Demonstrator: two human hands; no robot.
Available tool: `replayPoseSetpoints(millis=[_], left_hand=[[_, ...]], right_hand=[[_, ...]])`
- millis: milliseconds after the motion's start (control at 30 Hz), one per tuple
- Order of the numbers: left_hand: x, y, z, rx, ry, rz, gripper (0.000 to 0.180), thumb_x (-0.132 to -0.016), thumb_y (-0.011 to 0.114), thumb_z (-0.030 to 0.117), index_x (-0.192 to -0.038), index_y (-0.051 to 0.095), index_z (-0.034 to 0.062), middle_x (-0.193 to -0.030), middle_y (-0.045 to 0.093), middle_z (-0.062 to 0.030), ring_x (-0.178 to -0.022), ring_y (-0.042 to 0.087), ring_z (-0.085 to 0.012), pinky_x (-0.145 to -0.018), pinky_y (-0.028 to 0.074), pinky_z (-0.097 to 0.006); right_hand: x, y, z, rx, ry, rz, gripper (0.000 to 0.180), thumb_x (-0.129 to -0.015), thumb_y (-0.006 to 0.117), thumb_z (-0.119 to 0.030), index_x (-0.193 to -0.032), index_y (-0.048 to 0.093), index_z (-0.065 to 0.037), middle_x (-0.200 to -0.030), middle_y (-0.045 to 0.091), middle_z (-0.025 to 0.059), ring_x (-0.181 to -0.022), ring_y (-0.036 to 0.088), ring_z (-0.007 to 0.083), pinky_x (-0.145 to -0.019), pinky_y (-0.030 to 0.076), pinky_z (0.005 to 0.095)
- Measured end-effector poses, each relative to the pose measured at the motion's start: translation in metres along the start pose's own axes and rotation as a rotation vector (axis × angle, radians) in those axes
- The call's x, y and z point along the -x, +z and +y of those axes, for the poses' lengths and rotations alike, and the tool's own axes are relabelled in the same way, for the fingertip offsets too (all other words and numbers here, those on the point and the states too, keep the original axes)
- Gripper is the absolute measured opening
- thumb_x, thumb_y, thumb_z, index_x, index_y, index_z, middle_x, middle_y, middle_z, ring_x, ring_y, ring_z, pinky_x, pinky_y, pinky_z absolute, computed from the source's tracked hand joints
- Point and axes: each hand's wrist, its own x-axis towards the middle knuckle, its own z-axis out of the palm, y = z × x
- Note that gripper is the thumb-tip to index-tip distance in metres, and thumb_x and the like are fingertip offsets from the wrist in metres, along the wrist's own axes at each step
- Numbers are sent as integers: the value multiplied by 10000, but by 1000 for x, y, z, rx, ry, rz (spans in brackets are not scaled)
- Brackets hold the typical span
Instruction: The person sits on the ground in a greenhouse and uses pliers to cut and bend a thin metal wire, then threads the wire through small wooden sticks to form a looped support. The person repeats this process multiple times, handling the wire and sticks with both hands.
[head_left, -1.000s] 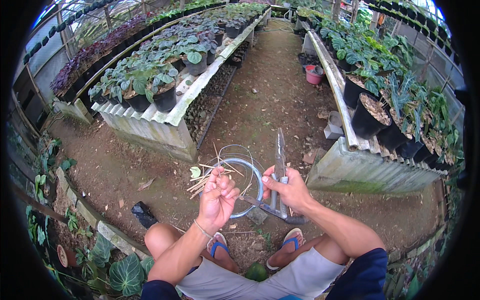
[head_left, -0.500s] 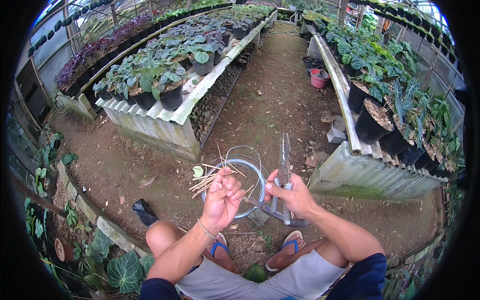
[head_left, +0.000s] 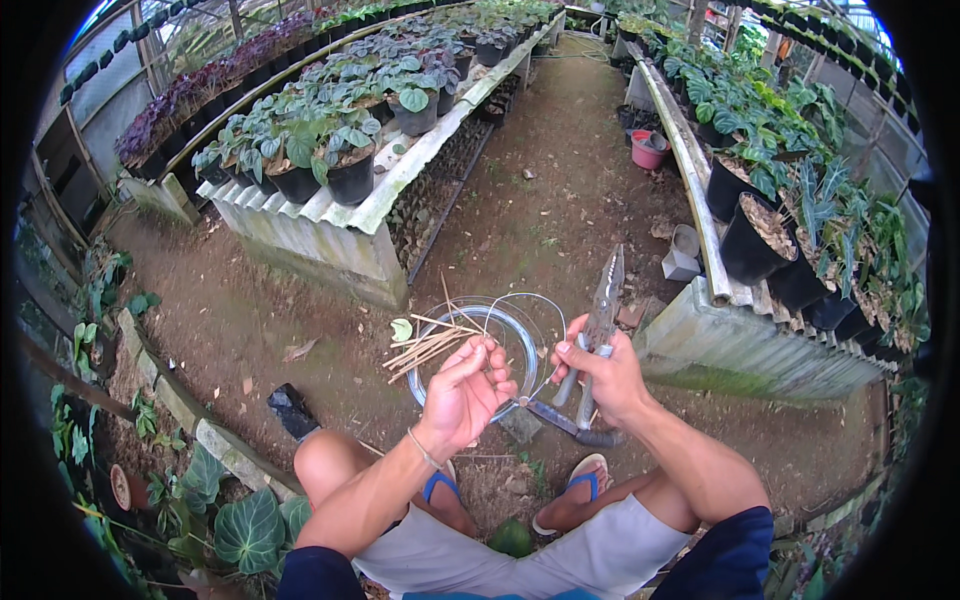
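My left hand (head_left: 468,392) pinches a thin wire (head_left: 537,296) between thumb and fingertips. The wire arcs up and over to the right, then comes down near my right hand (head_left: 613,378). That hand is wrapped round pliers (head_left: 603,315) with grey handles, their jaws pointing up and away from me. Its thumb and forefinger are close to the wire, but whether they pinch it I cannot tell. Beneath both hands, a coil of silvery wire (head_left: 529,345) lies on the soil. Several thin wooden sticks (head_left: 428,350) rest across the coil's left side.
A dark-handled tool (head_left: 556,417) lies near my feet. Black plastic (head_left: 291,411) sits left of my knee. Benches with potted plants (head_left: 350,178) flank a dirt path (head_left: 545,180); the right bench (head_left: 740,345) ends close by. A pink pot (head_left: 648,150) stands farther along.
The wire between my hands has opened into a wider arc. My left hand has shifted slightly right, and the pliers have tilted rightward in my right hand.
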Motion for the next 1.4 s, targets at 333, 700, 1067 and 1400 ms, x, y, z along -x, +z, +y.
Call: replayPoseSetpoints(millis=[333,700,1067,1400], left_hand=[[-6,-12,1,18,57,-37,217,-1066,559,159,-1249,534,46,-1044,626,-55,-1014,638,-198,-1002,535,-395],[1,-5,-19,-384,-79,-183,356,-1094,561,252,-1379,503,46,-1216,654,-126,-1222,641,-290,-1100,480,-495],[-8,-14,-2,-206,207,-135,211,-1074,605,271,-1151,555,81,-1176,643,-107,-1220,638,-309,-1142,492,-549],[-6,-18,-14,-151,249,-153,227,-1050,648,242,-1186,604,66,-1295,652,-128,-1303,607,-346,-1138,493,-516]], right_hand=[[-4,1,-8,-76,86,101,184,-934,673,35,-1061,558,-30,-861,700,141,-702,672,191,-638,557,365],[-5,-6,-6,-103,75,84,206,-939,675,30,-1099,555,-17,-889,701,155,-751,684,218,-709,571,377],[5,-5,13,272,-48,-270,275,-912,789,-19,-1104,594,-43,-1050,746,78,-942,680,104,-840,565,316],[10,12,20,541,-120,-172,283,-894,820,-39,-1062,593,-54,-939,697,-9,-781,591,52,-711,504,263]])
